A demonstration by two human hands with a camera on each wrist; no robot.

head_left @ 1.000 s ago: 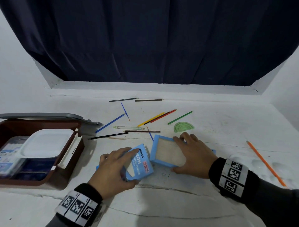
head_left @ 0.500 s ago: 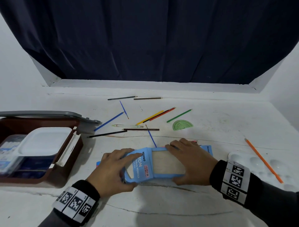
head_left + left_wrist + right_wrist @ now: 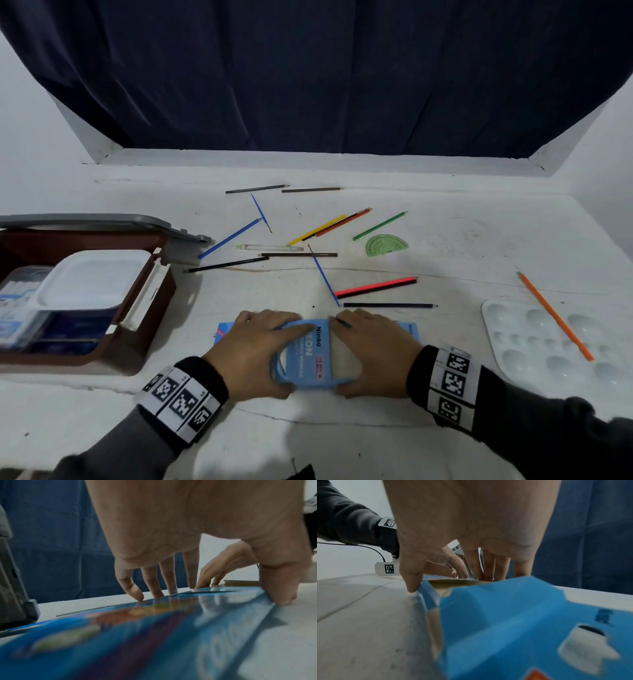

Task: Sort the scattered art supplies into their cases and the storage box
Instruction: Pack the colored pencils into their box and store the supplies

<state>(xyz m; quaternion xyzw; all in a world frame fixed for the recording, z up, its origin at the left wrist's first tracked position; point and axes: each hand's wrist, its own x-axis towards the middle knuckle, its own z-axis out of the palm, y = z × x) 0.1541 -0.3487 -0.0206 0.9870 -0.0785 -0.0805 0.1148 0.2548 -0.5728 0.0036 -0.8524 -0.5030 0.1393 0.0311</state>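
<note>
Blue cardboard case (image 3: 308,356) flat on the desk (image 3: 342,428), near the front edge, caught between both grips. Left grip (image 3: 253,349) on its left end, right grip (image 3: 373,349) on its right end, each pinching the case with fingers laid over the far edge and thumb pressed at the near edge. Under the case, a second flat blue piece (image 3: 409,330) sticking out at both sides.

Seen only from the head: storage box (image 3: 147,308) with raised lid well apart at the left, white palette (image 3: 534,342) at the right with an orange pencil (image 3: 555,315) across it, red pencil (image 3: 375,286) and dark pencil (image 3: 390,305) just beyond the fingers, green protractor (image 3: 386,245) and more pencils farther back.

Seen only from the left wrist: four fingertips (image 3: 137,595) touching a glossy printed top, thumb down at the edge. Seen only from the right wrist: brown inner cardboard (image 3: 453,582) of the open part, thumb tip at its near corner.
</note>
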